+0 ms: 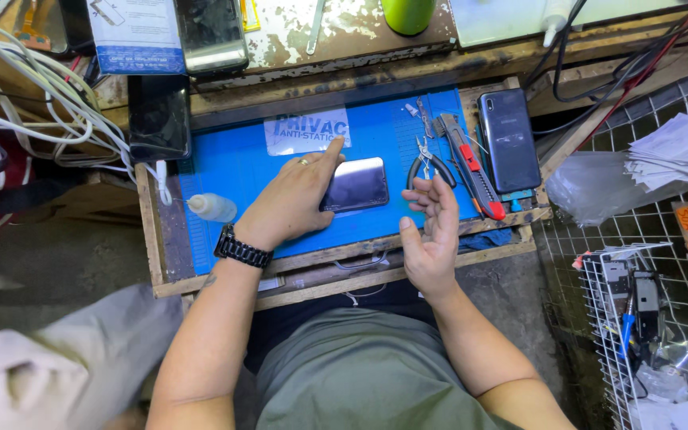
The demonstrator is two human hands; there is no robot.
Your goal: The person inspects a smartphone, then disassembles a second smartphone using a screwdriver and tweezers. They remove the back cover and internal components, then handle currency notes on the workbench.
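So the phone (353,185) is a dark slab with rounded corners and a glossy face throwing back a purplish glare, lying flat on the blue mat (232,171) in the middle of the worktop (169,239). The person's left hand (292,199) rests palm down across its left end, fingers spread and flat, index finger stretched out past the top edge, so that end of the phone is covered. The right hand (431,231) hovers just right of the phone, palm up, fingers loosely curled and holding nothing. Small pliers (430,163) with black handles lie just beyond those fingertips, and a utility knife (471,167) with red trim sits beside them. A second dark phone (509,139) lies at the mat's right edge, well apart from the first. A little clear bottle (213,207) lies on its side at the mat's left edge; what's in it is hard to tell. A wire basket (599,318) at lower right holds a jumble of small parts, too cluttered to make out, and it's cut off by the frame.
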